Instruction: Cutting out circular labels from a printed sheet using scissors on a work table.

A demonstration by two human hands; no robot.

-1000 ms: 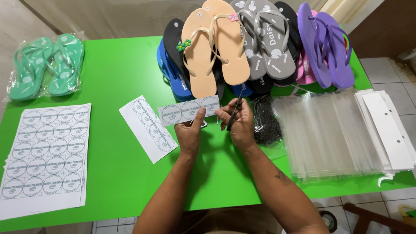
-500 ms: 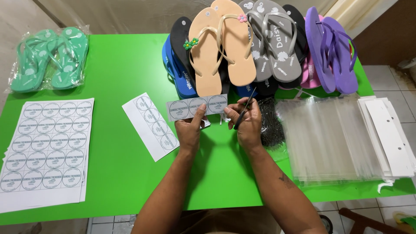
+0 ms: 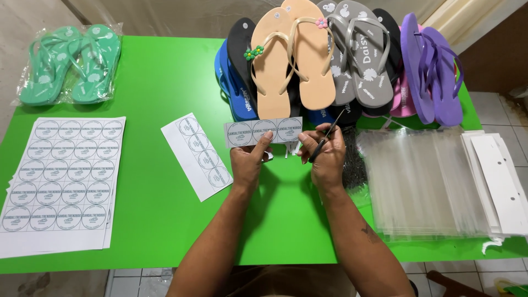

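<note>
My left hand [image 3: 248,161] pinches a short paper strip [image 3: 263,132] printed with three round labels and holds it flat above the green table [image 3: 154,82]. My right hand [image 3: 324,157] grips black scissors [image 3: 328,135], whose blades point up past the strip's right end. Several thin white paper slivers [image 3: 291,148] lie on the table under the strip. A second cut strip of round labels [image 3: 197,155] lies slanted just left of my left hand.
Full sheets of round labels [image 3: 63,181] are stacked at the left. Bagged green flip-flops [image 3: 69,63] sit at the far left. A pile of flip-flops [image 3: 330,60] in several colours stands behind my hands. Clear plastic bags [image 3: 423,181] and white card headers [image 3: 500,181] lie at the right.
My hands and the strip have stayed near the table's middle. The scissors have tilted slightly more upright at the strip's right end.
</note>
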